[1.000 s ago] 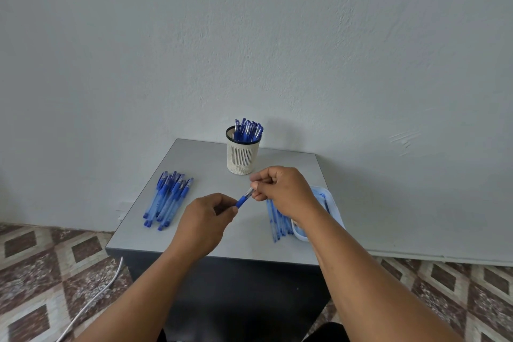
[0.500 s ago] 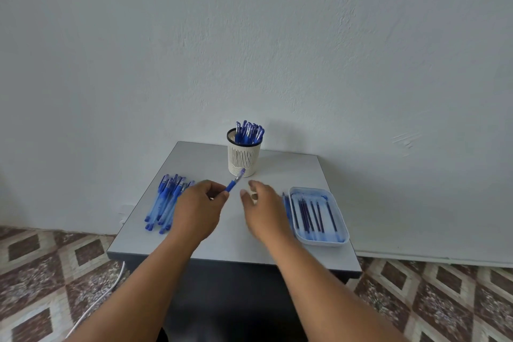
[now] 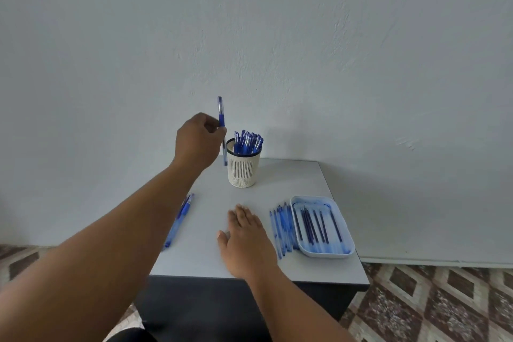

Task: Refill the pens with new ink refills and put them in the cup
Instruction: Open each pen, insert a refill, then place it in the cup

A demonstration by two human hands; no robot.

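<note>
- Pen [image 3: 221,115] is standing almost upright in my left hand [image 3: 197,141], which is pinching it at the blue grip section; its cap end is pointing up against the pale wall and its lower end is showing just left of the cup's rim.
- I am holding that left hand raised above the table, just beside the cup [image 3: 243,167] on its left side, with the fingers curled round the barrel.
- Cup, a cream slotted holder with a dark rim, is standing upright near the back edge of the grey table [image 3: 299,183] and is carrying a cluster of blue-capped pens [image 3: 248,142] leaning toward its right side.
- My right hand [image 3: 244,233] is lying flat, palm down, on the tabletop near the front edge, fingers straight and together, gripping nothing.
- Just right of that hand, a row of pale blue pen barrels [image 3: 281,228] is lying on the table, touching the left wall of a white tray [image 3: 327,254].
- Inside the tray, several dark ink refills [image 3: 315,226] are lying lengthwise, side by side.
- Left of centre, a few more blue pens [image 3: 180,216] are showing beside my left forearm, which is partly covering them.
- Below the table, a patterned brown and cream tiled floor [image 3: 444,305] is showing.
</note>
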